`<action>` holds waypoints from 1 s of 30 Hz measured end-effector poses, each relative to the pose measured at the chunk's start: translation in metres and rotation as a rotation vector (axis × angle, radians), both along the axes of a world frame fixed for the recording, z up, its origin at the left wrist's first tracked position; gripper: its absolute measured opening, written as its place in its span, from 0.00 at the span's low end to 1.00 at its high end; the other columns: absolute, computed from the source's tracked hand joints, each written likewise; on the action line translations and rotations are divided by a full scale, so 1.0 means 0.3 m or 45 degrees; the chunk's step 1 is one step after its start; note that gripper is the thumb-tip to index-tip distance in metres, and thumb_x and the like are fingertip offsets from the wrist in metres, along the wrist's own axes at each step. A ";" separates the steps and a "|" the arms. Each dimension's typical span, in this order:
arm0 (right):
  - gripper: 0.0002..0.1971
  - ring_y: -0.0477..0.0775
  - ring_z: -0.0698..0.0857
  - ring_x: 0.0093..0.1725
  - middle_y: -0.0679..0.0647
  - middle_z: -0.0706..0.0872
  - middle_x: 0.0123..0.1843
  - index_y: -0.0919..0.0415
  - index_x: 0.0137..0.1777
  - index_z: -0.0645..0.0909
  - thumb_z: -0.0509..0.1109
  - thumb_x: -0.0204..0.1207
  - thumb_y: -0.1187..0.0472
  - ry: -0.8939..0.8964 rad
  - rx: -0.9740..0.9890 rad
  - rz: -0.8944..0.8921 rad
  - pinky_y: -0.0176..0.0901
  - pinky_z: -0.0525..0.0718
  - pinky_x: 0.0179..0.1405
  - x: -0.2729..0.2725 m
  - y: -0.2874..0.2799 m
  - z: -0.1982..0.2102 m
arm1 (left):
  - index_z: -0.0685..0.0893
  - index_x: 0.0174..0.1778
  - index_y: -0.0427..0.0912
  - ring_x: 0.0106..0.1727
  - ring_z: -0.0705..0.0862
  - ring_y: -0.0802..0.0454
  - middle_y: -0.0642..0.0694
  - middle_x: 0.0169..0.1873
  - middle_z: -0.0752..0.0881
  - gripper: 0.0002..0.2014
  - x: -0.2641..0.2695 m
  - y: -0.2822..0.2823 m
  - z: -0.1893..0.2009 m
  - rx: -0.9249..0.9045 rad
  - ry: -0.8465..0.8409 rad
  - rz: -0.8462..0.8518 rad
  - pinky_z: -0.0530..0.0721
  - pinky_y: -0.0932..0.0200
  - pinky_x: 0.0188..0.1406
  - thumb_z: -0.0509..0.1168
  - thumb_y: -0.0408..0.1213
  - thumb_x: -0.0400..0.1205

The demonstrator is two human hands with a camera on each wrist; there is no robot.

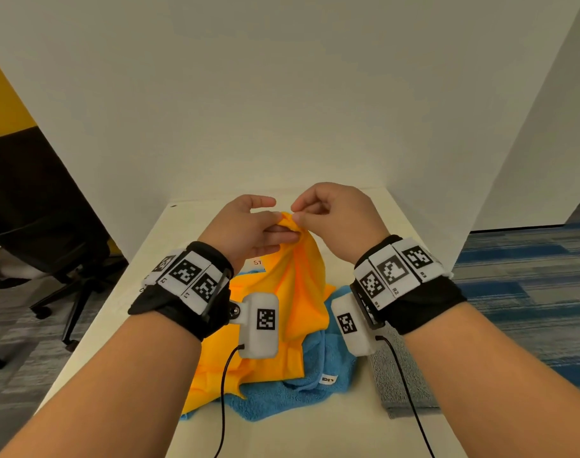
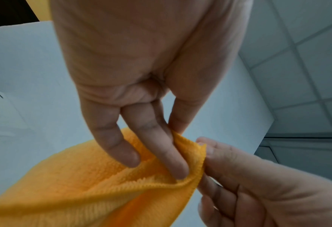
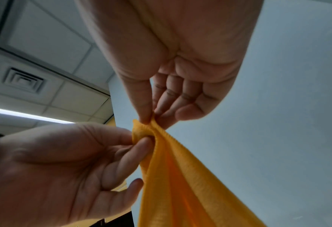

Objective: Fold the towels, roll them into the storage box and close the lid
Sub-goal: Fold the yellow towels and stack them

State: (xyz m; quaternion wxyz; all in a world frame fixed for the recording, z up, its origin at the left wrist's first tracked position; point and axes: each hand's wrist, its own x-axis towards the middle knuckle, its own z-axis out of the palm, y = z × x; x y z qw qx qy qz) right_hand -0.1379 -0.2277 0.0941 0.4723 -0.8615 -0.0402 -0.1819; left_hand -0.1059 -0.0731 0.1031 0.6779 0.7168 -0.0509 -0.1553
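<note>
Currently both hands hold one corner of the orange towel (image 1: 292,292) raised above the bench (image 1: 315,434). The left hand (image 1: 249,226) pinches the hem between thumb and fingers (image 2: 161,147); in the left wrist view two fingers lie along the cloth just behind the corner. The right hand (image 1: 335,219) pinches the same corner at its tip between thumb and fingertips (image 3: 147,113). The two grips are almost touching.

Position of the work: the rest of the orange towel hangs down from the pinched corner and drapes onto the bench near the middle, its lower part bunched. It lies on top of a blue towel (image 1: 302,391), which is crumpled and spreads toward the near edge. A grey towel (image 1: 404,385) lies flat at the right edge, just beside the blue one.

Step in hand, as judged: locating the corners to spread the orange towel for its first fold. No towel appears folded or rolled yet, so the task is at an early stage.

Next move calls for: one hand keeps the corner while the other runs along the hem to the adjacent corner, then both draw the cloth taut and lay it flat, clear of the blue towel.

Containers: no storage box or lid is visible in any view; contents cannot be reported.
</note>
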 end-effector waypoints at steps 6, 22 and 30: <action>0.08 0.38 0.84 0.46 0.42 0.86 0.45 0.49 0.49 0.84 0.77 0.70 0.58 -0.038 -0.185 0.078 0.30 0.81 0.46 -0.014 0.014 0.004 | 0.75 0.66 0.42 0.41 0.91 0.51 0.45 0.36 0.91 0.13 0.002 0.004 0.014 -0.037 0.054 0.082 0.86 0.50 0.52 0.61 0.31 0.86; 0.08 0.38 0.82 0.48 0.40 0.85 0.44 0.50 0.47 0.84 0.69 0.75 0.66 -0.349 -0.250 -0.081 0.27 0.79 0.47 0.023 0.045 0.100 | 0.81 0.60 0.49 0.39 0.87 0.52 0.46 0.40 0.91 0.19 0.053 0.114 -0.005 0.682 -0.035 -0.436 0.83 0.49 0.55 0.51 0.56 0.87; 0.08 0.39 0.82 0.48 0.40 0.83 0.44 0.52 0.47 0.83 0.68 0.76 0.66 -0.482 -0.244 -0.157 0.30 0.80 0.46 0.033 0.061 0.126 | 0.81 0.51 0.38 0.35 0.79 0.50 0.44 0.39 0.86 0.20 0.120 0.184 -0.040 1.191 -0.270 -0.337 0.73 0.60 0.35 0.49 0.47 0.88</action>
